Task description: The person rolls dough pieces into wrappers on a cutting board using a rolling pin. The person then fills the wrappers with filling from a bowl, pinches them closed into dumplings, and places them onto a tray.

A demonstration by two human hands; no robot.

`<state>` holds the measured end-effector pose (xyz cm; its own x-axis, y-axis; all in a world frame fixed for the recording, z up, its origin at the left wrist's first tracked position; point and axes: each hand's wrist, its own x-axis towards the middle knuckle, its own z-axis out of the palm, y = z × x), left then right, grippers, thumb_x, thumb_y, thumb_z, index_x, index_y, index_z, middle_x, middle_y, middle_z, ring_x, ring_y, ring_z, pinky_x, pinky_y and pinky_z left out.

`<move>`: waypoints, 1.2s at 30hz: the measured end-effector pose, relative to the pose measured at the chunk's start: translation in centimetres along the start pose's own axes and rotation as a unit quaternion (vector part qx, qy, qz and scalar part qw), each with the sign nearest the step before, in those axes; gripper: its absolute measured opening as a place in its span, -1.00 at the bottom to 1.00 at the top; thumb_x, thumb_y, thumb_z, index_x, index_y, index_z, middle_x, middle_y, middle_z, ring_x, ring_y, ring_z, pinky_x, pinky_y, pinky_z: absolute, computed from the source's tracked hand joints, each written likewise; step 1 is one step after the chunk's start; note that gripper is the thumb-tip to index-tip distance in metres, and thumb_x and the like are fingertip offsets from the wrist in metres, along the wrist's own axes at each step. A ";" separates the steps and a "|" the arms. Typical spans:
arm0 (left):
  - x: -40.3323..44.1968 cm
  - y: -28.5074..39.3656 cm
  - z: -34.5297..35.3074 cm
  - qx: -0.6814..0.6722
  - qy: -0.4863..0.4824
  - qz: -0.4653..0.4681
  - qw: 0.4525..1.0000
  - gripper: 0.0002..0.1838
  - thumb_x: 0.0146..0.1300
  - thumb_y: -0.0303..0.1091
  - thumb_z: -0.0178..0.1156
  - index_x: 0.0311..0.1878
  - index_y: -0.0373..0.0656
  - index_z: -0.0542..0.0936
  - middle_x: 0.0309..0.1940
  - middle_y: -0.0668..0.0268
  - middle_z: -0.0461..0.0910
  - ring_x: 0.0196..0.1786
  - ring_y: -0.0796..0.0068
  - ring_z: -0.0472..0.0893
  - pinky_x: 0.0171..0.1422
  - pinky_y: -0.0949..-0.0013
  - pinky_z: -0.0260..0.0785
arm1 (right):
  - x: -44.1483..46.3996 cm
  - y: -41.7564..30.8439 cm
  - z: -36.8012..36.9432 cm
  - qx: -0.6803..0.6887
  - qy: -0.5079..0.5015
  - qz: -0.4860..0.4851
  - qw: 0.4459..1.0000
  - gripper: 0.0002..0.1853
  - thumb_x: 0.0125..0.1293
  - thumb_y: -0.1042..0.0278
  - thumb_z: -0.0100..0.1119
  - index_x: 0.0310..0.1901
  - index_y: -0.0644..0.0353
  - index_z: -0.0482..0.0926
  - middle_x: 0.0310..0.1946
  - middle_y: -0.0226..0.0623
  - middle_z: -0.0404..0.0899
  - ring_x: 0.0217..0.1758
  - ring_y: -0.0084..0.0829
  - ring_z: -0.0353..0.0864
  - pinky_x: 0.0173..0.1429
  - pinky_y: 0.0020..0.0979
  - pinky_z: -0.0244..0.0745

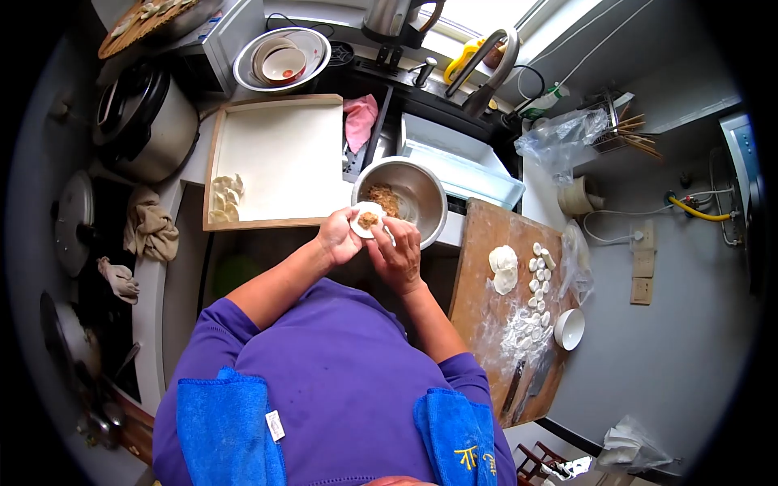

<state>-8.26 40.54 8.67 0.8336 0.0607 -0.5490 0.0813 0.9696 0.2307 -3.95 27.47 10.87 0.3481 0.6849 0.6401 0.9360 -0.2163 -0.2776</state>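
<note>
A round white dough wrapper (pixel 362 230) with brown filling at its centre lies on my left hand (pixel 337 238), which is curled under its edge. My right hand (pixel 398 256) has its fingers bent at the wrapper's right side, pinching the edge. Just behind both hands is a steel bowl (pixel 427 194) with brown filling (pixel 384 197) inside. To the left, a wood-rimmed white tray (pixel 279 162) carries a small group of folded dumplings (pixel 226 198). On the floured wooden board (pixel 478 300) at the right lie stacked wrappers (pixel 503 270) and several small dough pieces (pixel 535 285).
A knife (pixel 536 377) and a white bowl (pixel 569 329) are on the board. Behind stand a sink tap (pixel 486 73), a clear plastic bin (pixel 462 166) and a basin of bowls (pixel 245 65). A pressure cooker (pixel 150 121) is at the left.
</note>
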 end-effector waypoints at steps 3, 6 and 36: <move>-0.4 -0.4 0.3 0.018 -0.025 -0.015 0.999 -0.63 0.21 -0.30 -0.36 0.00 -0.29 0.26 -0.10 0.14 0.38 -0.02 0.30 0.38 0.11 0.26 0.17 | 0.5 0.1 -0.3 0.014 0.002 0.013 1.000 -0.76 -0.16 0.44 0.18 -0.35 0.14 0.46 -0.16 -0.24 0.35 -0.08 -0.28 0.35 0.02 -0.26 0.20; -0.9 -0.5 0.1 0.065 -0.042 -0.030 0.997 -0.64 0.21 -0.30 -0.35 -0.01 -0.27 0.28 -0.13 0.16 0.40 -0.05 0.31 0.39 0.09 0.28 0.19 | 0.8 0.0 -0.5 0.101 0.021 0.095 0.990 -0.89 -0.14 0.46 0.16 -0.48 0.20 0.48 -0.21 -0.22 0.40 -0.09 -0.26 0.35 0.01 -0.31 0.21; -6.8 -0.8 4.5 0.383 -0.228 0.327 0.833 -0.67 0.16 -0.18 0.00 -0.10 -0.19 0.31 -0.28 0.38 0.36 -0.20 0.65 0.34 -0.10 0.59 0.18 | 4.7 -4.0 -2.5 0.398 0.094 0.207 0.889 -0.44 0.26 -0.07 -0.43 -0.06 0.33 0.31 -0.23 -0.17 0.42 -0.16 -0.38 0.40 -0.03 -0.44 0.26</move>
<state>-11.59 38.27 15.82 0.9431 0.2513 0.2179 -0.2930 0.3177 0.9018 -5.95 29.81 16.77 0.7264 0.5172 0.4526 0.4185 0.1896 -0.8882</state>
